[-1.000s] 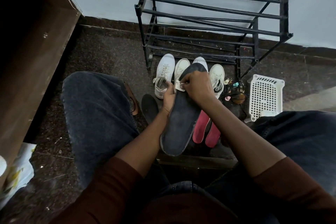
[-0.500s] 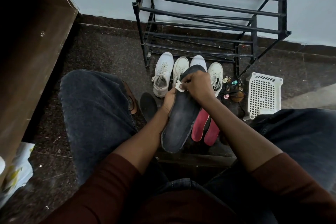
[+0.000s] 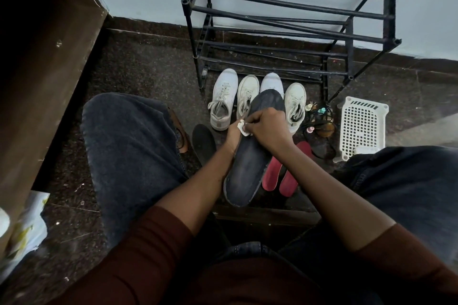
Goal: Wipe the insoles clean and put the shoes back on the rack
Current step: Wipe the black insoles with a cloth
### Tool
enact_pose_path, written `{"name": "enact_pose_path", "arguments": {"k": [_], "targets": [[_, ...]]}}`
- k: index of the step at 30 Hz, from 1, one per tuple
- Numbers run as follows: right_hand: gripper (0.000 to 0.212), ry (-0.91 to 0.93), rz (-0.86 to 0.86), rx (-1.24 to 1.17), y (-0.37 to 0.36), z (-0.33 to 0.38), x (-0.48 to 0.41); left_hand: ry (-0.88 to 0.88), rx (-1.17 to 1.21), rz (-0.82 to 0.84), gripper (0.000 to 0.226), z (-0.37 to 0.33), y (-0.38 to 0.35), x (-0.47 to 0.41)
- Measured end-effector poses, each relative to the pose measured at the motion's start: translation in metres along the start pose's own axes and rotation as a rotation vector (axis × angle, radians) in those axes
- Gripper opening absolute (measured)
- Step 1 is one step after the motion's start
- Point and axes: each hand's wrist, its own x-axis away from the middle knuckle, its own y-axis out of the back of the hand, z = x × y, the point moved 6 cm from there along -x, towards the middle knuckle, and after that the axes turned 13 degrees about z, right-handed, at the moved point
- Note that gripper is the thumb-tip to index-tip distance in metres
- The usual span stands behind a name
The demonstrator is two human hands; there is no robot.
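The fingers of the left hand (image 3: 234,135) are hidden behind the grey insole (image 3: 247,166); the white wipe (image 3: 242,129) is mostly enclosed by the right hand (image 3: 266,126); the rack (image 3: 292,7) is cropped above.

Both arms reach in from the bottom of the frame and meet near the middle. The left hand (image 3: 233,135) holds the dark insole (image 3: 247,171) (its fingers are hidden behind it). The right hand (image 3: 269,129), fingers curled, pinches a white wipe (image 3: 243,129) against it.

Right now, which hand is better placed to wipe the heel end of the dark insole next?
Right. The right hand pinches the white wipe against the dark insole, just above its bare heel end. The left hand holds the insole's edge, steadying it.
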Motion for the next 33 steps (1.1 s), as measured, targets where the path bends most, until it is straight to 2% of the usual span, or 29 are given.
{"name": "enact_pose_path", "arguments": {"k": [2,4,7,10,13,15,18,22,25,29,33], "targets": [[0.017,-0.021,-0.04,0.014,0.004,-0.002,-0.005,-0.037,0.187,0.034,0.077,0.002,-0.006,-0.008],[0.018,-0.024,-0.089,0.022,0.01,-0.004,-0.009,-0.074,0.253,0.15,0.078,-0.001,-0.016,-0.006],[0.019,-0.016,-0.107,0.059,0.015,-0.006,-0.01,-0.09,0.255,0.235,0.075,0.004,-0.017,-0.007],[0.019,0.031,-0.011,0.171,0.012,-0.002,-0.005,-0.102,0.321,0.196,0.073,0.004,-0.013,-0.011],[0.015,0.081,0.14,0.172,0.005,-0.001,0.007,-0.134,0.272,0.11,0.062,-0.003,-0.009,-0.014],[0.012,0.078,0.196,0.139,0.003,-0.004,0.011,-0.17,0.255,0.146,0.06,-0.008,-0.011,-0.013],[0.011,0.031,0.105,0.083,0.009,-0.01,0.005,-0.15,0.292,0.224,0.069,-0.001,-0.015,-0.009],[0.012,-0.014,-0.077,0.137,0.024,-0.012,-0.01,-0.037,0.354,0.329,0.063,0.01,-0.028,0.002],[0.013,-0.019,-0.097,0.128,0.026,-0.009,-0.014,-0.05,0.398,0.346,0.068,0.008,-0.028,0.001],[0.011,0.053,-0.007,0.119,0.014,0.001,-0.004,-0.136,0.349,0.216,0.072,0.001,-0.012,-0.006],[0.01,0.058,0.124,0.088,-0.003,-0.001,0.01,-0.195,0.207,-0.022,0.045,-0.007,0.004,-0.01]]}}
